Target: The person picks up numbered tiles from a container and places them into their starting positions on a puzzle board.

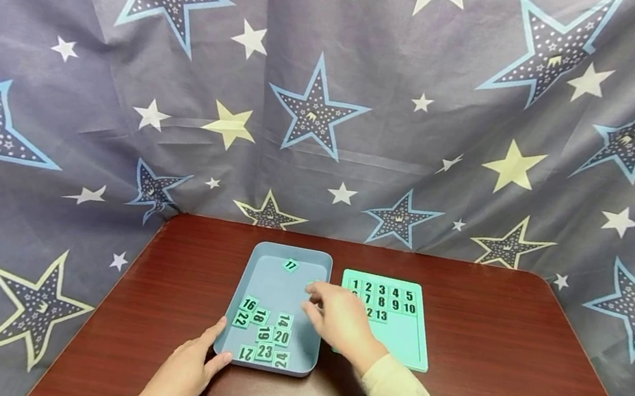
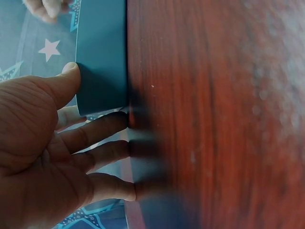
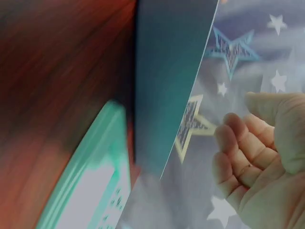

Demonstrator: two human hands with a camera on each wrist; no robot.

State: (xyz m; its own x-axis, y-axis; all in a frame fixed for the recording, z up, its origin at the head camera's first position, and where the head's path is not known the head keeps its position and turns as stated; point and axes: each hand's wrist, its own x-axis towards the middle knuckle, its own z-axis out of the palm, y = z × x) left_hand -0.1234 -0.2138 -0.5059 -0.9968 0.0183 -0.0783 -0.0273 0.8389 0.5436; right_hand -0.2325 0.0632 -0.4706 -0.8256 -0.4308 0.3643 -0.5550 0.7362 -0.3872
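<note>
A shallow blue-grey tray [image 1: 290, 254] holds several green number tiles, among them 17 [image 1: 291, 265], 16 [image 1: 249, 304] and 23 [image 1: 265, 352]. My left hand [image 1: 184, 367] touches the tray's near left corner; in the left wrist view its thumb [image 2: 71, 78] meets the rim, and the other fingers extend fairly straight near the tabletop. Over the tray's right side reaches my right hand [image 1: 338, 319], thumb and index apart, with a sliver of green tile [image 1: 311, 284] at the index fingertip. The right wrist view shows loosely bent fingers [image 3: 245, 148] and nothing between them and the thumb.
A green number board [image 1: 405, 350] lies close to the tray's right side, its upper rows filled with tiles; my right hand covers part of its left side. Both stand on a reddish-brown wooden table [image 1: 484, 363]. Behind hangs a grey star-patterned cloth [image 1: 343, 36].
</note>
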